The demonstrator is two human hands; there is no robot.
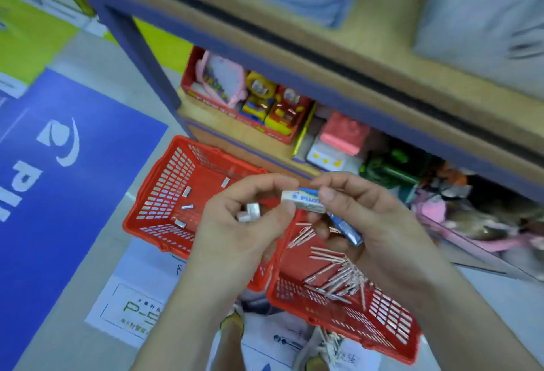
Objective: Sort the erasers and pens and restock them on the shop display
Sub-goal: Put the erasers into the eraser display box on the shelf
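Both hands are raised over two red baskets on the floor. My left hand (235, 223) pinches one end of a white eraser with a blue sleeve (303, 200) and keeps small white erasers (250, 213) in its palm. My right hand (362, 217) pinches the other end of that eraser and also holds a blue-sleeved eraser (347, 231) under its fingers. The left red basket (164, 182) has several loose erasers on its bottom. The right red basket (382, 332) holds several thin pens (338, 276).
A blue-framed wooden shelf unit (294, 82) stands right behind the baskets, its low shelf packed with toy boxes (259, 103) and pink items. A blue floor mat (73, 179) lies to the left. My feet (232, 323) stand close below the baskets.
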